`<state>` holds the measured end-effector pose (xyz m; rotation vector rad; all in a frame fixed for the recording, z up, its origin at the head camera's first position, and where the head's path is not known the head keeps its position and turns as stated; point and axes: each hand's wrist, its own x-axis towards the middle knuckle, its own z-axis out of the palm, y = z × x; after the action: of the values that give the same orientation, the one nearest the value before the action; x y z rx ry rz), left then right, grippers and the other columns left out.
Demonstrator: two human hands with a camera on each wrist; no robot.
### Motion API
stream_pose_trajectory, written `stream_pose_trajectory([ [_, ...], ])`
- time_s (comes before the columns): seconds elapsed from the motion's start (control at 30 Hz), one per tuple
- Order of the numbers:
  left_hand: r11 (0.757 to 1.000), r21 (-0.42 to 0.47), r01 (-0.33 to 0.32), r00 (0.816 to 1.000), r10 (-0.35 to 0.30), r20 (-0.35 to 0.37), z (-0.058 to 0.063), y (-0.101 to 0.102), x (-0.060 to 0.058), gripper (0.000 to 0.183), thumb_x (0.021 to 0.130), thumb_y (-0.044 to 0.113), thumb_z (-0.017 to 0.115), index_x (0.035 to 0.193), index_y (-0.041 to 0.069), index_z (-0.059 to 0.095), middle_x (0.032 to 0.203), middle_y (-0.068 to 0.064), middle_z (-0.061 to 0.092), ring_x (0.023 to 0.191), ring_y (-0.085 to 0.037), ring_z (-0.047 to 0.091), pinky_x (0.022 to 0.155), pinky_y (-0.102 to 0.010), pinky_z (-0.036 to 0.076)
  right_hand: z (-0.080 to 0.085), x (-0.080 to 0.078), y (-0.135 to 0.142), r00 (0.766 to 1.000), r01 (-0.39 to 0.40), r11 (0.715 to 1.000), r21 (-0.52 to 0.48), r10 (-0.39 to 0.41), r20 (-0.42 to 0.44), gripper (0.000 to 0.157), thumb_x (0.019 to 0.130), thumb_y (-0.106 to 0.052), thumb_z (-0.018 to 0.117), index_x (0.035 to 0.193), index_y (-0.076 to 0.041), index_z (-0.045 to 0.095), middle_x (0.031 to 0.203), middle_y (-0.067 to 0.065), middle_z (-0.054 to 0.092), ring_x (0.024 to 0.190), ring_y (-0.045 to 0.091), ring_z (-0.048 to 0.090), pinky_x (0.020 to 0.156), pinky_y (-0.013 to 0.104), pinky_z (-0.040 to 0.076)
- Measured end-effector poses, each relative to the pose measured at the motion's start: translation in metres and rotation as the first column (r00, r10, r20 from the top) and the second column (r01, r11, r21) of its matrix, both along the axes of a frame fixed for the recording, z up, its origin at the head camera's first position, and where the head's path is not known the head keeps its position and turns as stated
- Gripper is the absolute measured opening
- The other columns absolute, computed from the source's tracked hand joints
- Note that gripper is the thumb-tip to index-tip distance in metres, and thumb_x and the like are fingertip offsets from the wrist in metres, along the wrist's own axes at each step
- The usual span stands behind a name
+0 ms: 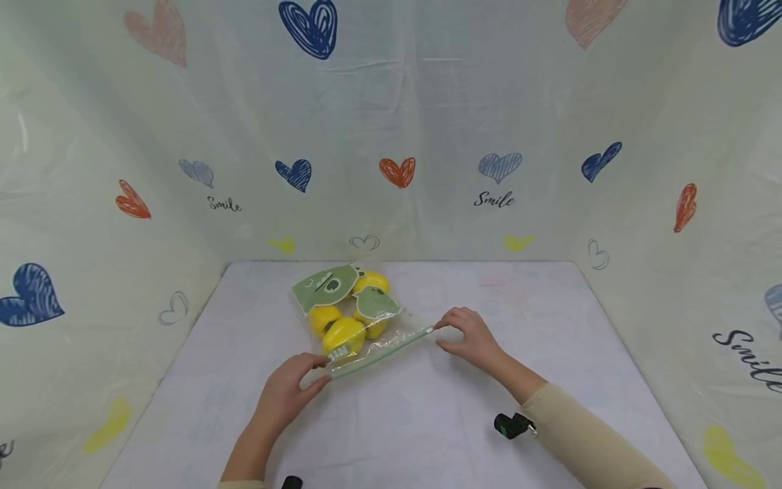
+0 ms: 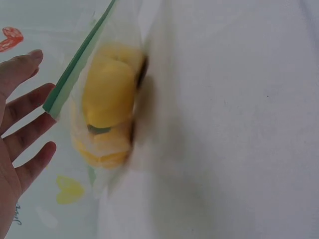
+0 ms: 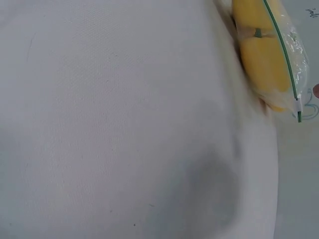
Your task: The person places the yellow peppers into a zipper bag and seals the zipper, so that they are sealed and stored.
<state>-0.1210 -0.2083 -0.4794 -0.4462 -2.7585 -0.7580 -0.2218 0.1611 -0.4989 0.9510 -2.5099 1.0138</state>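
Note:
A clear zip bag (image 1: pixel 403 333) printed with green cartoon shapes lies on the table, with several rounded yellow things (image 1: pixel 344 336) inside. Their exact kind is unclear through the plastic. Along its near edge runs a green zip strip (image 1: pixel 381 354). My left hand (image 1: pixel 284 390) is at the strip's left end; in the left wrist view its fingers (image 2: pixel 32 134) spread loosely by the bag's corner, thumb apart. At the other end, my right hand (image 1: pixel 473 339) has its fingertips by the pale slider (image 1: pixel 430 330), thumb held away. Only one fingertip (image 3: pixel 316 90) shows in the right wrist view.
A white cloth covers the table (image 1: pixel 427 435). Behind and on both sides hangs a pale curtain (image 1: pixel 397 102) printed with hearts. A small black device (image 1: pixel 512 426) is beside the right sleeve, and another dark piece (image 1: pixel 292 482) shows at the bottom edge.

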Motion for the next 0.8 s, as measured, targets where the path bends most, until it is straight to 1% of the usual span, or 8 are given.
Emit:
stream_pose_trajectory([
  [0.13, 0.997, -0.059, 0.04, 0.999, -0.041, -0.013, 0.01, 0.001, -0.005, 0.034, 0.076, 0.017, 0.083, 0.107, 0.015, 0.07, 0.1, 0.006, 0.069, 0.094, -0.013, 0.063, 0.081, -0.036, 0.054, 0.01, 0.004, 0.006, 0.999, 0.013, 0.999, 0.036, -0.012, -0.031, 0.029, 0.073, -0.015, 0.086, 0.098, -0.01, 0.072, 0.097, -0.004, 0.064, 0.095, 0.021, 0.057, 0.085, 0.047, 0.046],
  [0.27, 0.989, -0.122, 0.079, 0.995, -0.086, -0.052, 0.021, 0.001, -0.013, 0.034, 0.076, 0.02, 0.083, 0.107, 0.015, 0.069, 0.102, 0.004, 0.069, 0.096, -0.017, 0.063, 0.083, -0.038, 0.054, 0.025, 0.008, 0.01, 0.998, 0.018, 0.997, 0.08, -0.014, -0.055, 0.033, 0.072, -0.02, 0.087, 0.101, -0.013, 0.072, 0.1, -0.003, 0.065, 0.099, 0.021, 0.057, 0.088, 0.047, 0.044],
  [0.37, 0.978, -0.177, 0.107, 0.988, -0.125, -0.09, 0.031, 0.001, -0.018, 0.036, 0.076, 0.02, 0.084, 0.108, 0.016, 0.069, 0.102, 0.002, 0.069, 0.096, -0.019, 0.064, 0.083, -0.039, 0.054, 0.035, 0.011, 0.015, 0.997, 0.025, 0.993, 0.112, -0.016, -0.078, 0.037, 0.071, -0.022, 0.087, 0.103, -0.013, 0.073, 0.103, -0.001, 0.065, 0.102, 0.022, 0.057, 0.089, 0.048, 0.044],
  [0.5, 0.958, -0.257, 0.129, 0.977, -0.167, -0.133, 0.043, 0.0, -0.024, 0.038, 0.075, 0.021, 0.084, 0.11, 0.015, 0.069, 0.104, 0.0, 0.069, 0.097, -0.021, 0.063, 0.083, -0.04, 0.055, 0.046, 0.013, 0.021, 0.993, 0.059, 0.984, 0.167, -0.04, -0.114, 0.042, 0.07, -0.023, 0.088, 0.107, -0.012, 0.072, 0.109, 0.003, 0.065, 0.107, 0.027, 0.056, 0.091, 0.052, 0.043],
  [0.57, 0.948, -0.29, 0.13, 0.972, -0.179, -0.15, 0.049, 0.001, -0.027, 0.04, 0.075, 0.022, 0.085, 0.111, 0.015, 0.069, 0.106, -0.001, 0.068, 0.099, -0.022, 0.063, 0.084, -0.04, 0.054, 0.05, 0.014, 0.025, 0.99, 0.087, 0.977, 0.196, -0.063, -0.125, 0.044, 0.07, -0.024, 0.088, 0.109, -0.012, 0.072, 0.113, 0.005, 0.064, 0.11, 0.029, 0.055, 0.093, 0.054, 0.041],
  [0.67, 0.939, -0.308, 0.152, 0.963, -0.211, -0.167, 0.057, 0.001, -0.032, 0.042, 0.075, 0.023, 0.085, 0.113, 0.012, 0.069, 0.109, -0.003, 0.067, 0.101, -0.024, 0.062, 0.085, -0.042, 0.054, 0.055, 0.017, 0.033, 0.985, 0.136, 0.963, 0.231, -0.107, -0.135, 0.046, 0.071, -0.026, 0.087, 0.111, -0.01, 0.071, 0.117, 0.009, 0.063, 0.113, 0.032, 0.053, 0.095, 0.058, 0.038],
  [0.8, 0.937, -0.312, 0.159, 0.957, -0.224, -0.186, 0.064, -0.001, -0.037, 0.044, 0.075, 0.026, 0.084, 0.114, 0.011, 0.069, 0.111, -0.005, 0.067, 0.102, -0.026, 0.062, 0.085, -0.045, 0.053, 0.06, 0.021, 0.042, 0.978, 0.2, 0.932, 0.302, -0.172, -0.115, 0.052, 0.074, -0.031, 0.084, 0.118, -0.009, 0.069, 0.126, 0.013, 0.06, 0.121, 0.035, 0.048, 0.101, 0.063, 0.03],
])
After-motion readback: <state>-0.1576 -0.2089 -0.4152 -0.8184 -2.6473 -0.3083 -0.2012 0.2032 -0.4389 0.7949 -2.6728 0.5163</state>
